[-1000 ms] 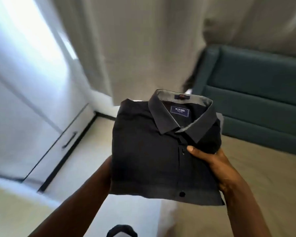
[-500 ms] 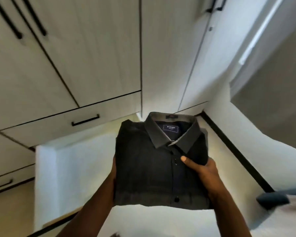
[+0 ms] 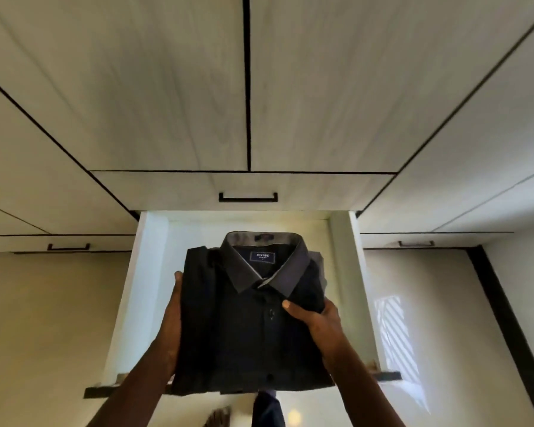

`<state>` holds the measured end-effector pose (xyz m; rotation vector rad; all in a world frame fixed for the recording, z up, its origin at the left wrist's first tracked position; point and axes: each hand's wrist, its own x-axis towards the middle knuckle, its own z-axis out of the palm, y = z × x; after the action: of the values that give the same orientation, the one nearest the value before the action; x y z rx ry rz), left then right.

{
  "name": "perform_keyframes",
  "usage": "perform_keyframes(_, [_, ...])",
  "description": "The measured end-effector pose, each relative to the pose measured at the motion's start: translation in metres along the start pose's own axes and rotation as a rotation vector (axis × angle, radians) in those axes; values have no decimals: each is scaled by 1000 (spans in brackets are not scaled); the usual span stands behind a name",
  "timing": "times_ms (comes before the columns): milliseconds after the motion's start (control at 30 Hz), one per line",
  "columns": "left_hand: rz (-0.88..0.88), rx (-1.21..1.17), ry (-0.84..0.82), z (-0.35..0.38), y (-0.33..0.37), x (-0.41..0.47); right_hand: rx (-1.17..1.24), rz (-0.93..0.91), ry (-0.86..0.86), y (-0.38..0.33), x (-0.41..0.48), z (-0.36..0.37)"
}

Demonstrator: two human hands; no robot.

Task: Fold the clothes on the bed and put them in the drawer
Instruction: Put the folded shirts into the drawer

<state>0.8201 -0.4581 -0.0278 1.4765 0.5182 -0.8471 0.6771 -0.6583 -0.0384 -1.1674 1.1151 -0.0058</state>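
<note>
A folded dark shirt (image 3: 247, 328) with a grey collar and a blue label is held flat in front of me, collar away from me. My left hand (image 3: 171, 322) grips its left edge from underneath. My right hand (image 3: 313, 315) holds its right side, thumb on top near the button placket. The shirt hangs above a pulled-out white drawer (image 3: 150, 272), whose inside walls show around it. The drawer's floor is mostly hidden by the shirt.
Pale wardrobe doors (image 3: 167, 87) rise behind the drawer. A closed drawer front with a black handle (image 3: 248, 197) sits just above the pulled-out one. More closed drawers lie at left (image 3: 68, 246) and right (image 3: 416, 243). Tiled floor lies on both sides.
My view has turned from the bed side to face the wardrobe squarely. The shirt, still held in both hands, is now over the pulled-out drawer.
</note>
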Motion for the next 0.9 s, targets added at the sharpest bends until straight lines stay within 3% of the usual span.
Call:
perform_keyframes(33, [96,57,69,-6,-8,27,-14,25,-23,3,30,8])
perform_keyframes(100, [77,145,231,3,0,71,-34,59,-49,11,82,19])
perform_keyframes(200, [-83,73,-2,34,-2,134,-95,76,-62,22,157,37])
perform_keyframes(267, [-90,8,-85,30,-6,181,-115,69,-52,33,207,44])
perform_keyframes(433, [-96,41,-32,26,-47,313,-213,3,37,69,316,58])
perform_keyframes(500, [-87,153,-16,26,-60,337,-397,-38,109,82,338,59])
perform_keyframes(567, [-24,412,147,24,-78,351,-616,-17,124,101,347,63])
perform_keyframes(667, [107,639,267,29,-104,339,-685,-25,109,126,346,62])
perform_keyframes(900, [193,639,483,55,-127,311,-652,29,125,138,351,62])
